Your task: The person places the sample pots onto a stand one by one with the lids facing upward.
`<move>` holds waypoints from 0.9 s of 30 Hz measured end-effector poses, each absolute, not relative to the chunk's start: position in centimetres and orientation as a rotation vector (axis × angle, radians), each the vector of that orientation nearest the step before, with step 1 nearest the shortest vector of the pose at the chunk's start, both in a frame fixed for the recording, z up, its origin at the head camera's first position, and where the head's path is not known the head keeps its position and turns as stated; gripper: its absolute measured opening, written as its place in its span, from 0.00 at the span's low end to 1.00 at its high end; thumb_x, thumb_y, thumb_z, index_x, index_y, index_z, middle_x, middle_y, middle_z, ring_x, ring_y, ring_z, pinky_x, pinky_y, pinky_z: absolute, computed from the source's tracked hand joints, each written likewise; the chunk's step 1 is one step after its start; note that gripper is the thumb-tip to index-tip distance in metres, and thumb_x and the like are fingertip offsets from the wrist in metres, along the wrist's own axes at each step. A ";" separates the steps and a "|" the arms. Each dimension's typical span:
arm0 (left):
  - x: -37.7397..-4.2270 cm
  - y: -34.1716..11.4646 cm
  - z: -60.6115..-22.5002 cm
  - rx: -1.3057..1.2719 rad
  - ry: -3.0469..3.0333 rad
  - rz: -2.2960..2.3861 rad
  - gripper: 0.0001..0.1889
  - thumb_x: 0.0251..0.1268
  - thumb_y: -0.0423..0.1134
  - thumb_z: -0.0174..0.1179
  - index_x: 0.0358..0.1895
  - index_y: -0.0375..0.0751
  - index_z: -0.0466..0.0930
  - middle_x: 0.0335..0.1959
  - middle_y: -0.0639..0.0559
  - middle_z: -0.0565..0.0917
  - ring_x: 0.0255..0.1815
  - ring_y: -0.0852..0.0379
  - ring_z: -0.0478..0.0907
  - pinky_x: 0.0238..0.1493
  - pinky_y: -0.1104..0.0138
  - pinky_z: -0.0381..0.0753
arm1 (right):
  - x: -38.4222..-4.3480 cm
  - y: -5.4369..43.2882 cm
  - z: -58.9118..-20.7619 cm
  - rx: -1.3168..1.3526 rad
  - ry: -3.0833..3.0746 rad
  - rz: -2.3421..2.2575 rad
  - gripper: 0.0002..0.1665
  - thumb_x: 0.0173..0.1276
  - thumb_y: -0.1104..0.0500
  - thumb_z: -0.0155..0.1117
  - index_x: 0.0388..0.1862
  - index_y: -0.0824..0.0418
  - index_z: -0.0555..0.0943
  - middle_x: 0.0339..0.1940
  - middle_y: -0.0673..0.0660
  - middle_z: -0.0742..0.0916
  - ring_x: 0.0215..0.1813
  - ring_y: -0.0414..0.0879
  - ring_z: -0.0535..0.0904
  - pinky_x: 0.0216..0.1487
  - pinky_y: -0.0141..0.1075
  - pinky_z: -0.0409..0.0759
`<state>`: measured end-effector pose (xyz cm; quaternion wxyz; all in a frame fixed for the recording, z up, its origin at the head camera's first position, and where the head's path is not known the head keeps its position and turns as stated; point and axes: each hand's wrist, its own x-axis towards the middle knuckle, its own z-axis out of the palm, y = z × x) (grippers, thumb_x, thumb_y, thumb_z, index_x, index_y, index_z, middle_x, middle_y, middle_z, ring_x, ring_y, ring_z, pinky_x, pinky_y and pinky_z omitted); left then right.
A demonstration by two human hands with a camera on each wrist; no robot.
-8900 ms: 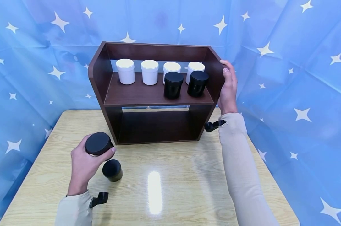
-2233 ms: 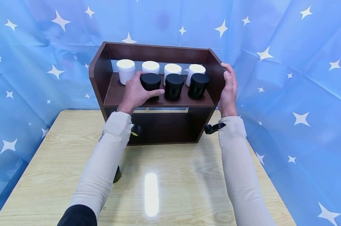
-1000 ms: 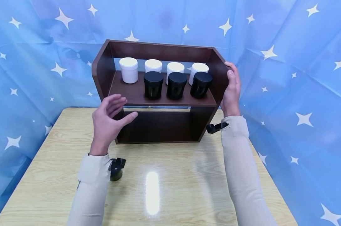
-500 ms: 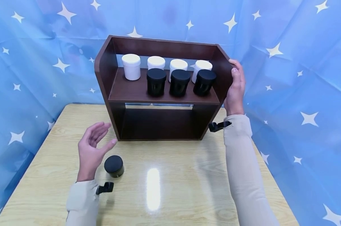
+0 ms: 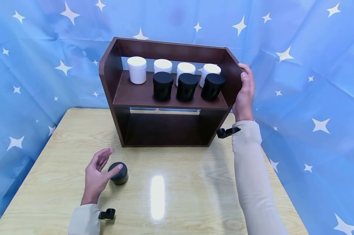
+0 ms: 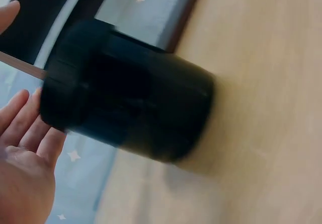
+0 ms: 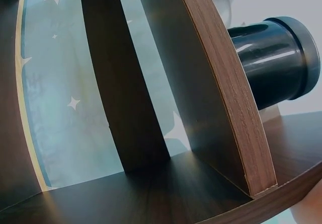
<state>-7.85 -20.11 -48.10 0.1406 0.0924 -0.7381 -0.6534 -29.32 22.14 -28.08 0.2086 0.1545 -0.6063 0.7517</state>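
On the table, a lidded black jar (image 5: 121, 179) stands upright. My left hand (image 5: 95, 179) is right beside it, thumb and fingers spread, the thumb passing in front of its lid. In the left wrist view the jar (image 6: 136, 93) looms large and blurred, with the fingers (image 6: 30, 128) stretched out beyond it; contact cannot be made out. My right hand (image 5: 243, 98) holds the right side panel of a dark brown two-tier shelf (image 5: 135, 97). The upper tier carries a front row of black jars (image 5: 162, 88) behind which stands a row of white jars (image 5: 137, 72).
The light wooden table (image 5: 188, 182) bears the shelf at its back. A blue star-patterned curtain (image 5: 171, 19) hangs behind and on both sides. The front left of the upper tier has no black jar before the leftmost white one.
My left hand carried a black jar to the upper tier, let go of it there, and came back down to the jar on the table. The right hand stays at the shelf.
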 end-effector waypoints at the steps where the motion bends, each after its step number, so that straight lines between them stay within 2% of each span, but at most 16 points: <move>1: -7.7 -20.2 -48.4 0.267 -2.152 -1.878 0.38 0.49 0.26 0.75 0.67 0.38 0.71 0.63 0.48 0.82 0.62 0.73 0.76 0.65 0.82 0.69 | -29.1 22.0 -28.0 0.437 -1.689 2.092 0.22 0.80 0.53 0.43 0.67 0.53 0.75 0.66 0.56 0.77 0.63 0.55 0.74 0.60 0.45 0.76; 5: -7.5 -20.3 -49.6 0.259 -2.214 -1.878 0.40 0.50 0.29 0.76 0.69 0.40 0.69 0.66 0.45 0.79 0.64 0.75 0.74 0.66 0.83 0.67 | -28.4 21.7 -27.6 0.451 -1.696 2.085 0.22 0.80 0.53 0.43 0.67 0.53 0.74 0.66 0.57 0.77 0.63 0.55 0.74 0.60 0.45 0.76; 11: -7.6 -20.5 -50.9 0.245 -2.334 -1.887 0.45 0.48 0.34 0.79 0.72 0.41 0.65 0.69 0.43 0.76 0.65 0.80 0.69 0.64 0.86 0.65 | -29.3 22.2 -28.1 0.439 -1.684 2.090 0.22 0.80 0.54 0.42 0.67 0.52 0.74 0.66 0.56 0.77 0.64 0.54 0.74 0.61 0.45 0.76; 21: -6.9 -20.2 -52.1 0.166 -2.343 -1.915 0.42 0.50 0.32 0.77 0.71 0.42 0.68 0.67 0.49 0.77 0.64 0.73 0.71 0.58 0.85 0.65 | -27.9 21.3 -27.1 0.433 -1.703 2.088 0.22 0.80 0.53 0.42 0.67 0.53 0.74 0.66 0.55 0.77 0.65 0.54 0.74 0.62 0.44 0.76; 27: -6.5 -20.0 -52.2 0.137 -2.375 -1.926 0.46 0.43 0.33 0.80 0.71 0.47 0.69 0.68 0.48 0.75 0.63 0.75 0.69 0.60 0.83 0.62 | -27.9 21.4 -27.2 0.431 -1.698 2.089 0.22 0.80 0.53 0.42 0.66 0.53 0.75 0.65 0.55 0.77 0.64 0.54 0.74 0.62 0.44 0.76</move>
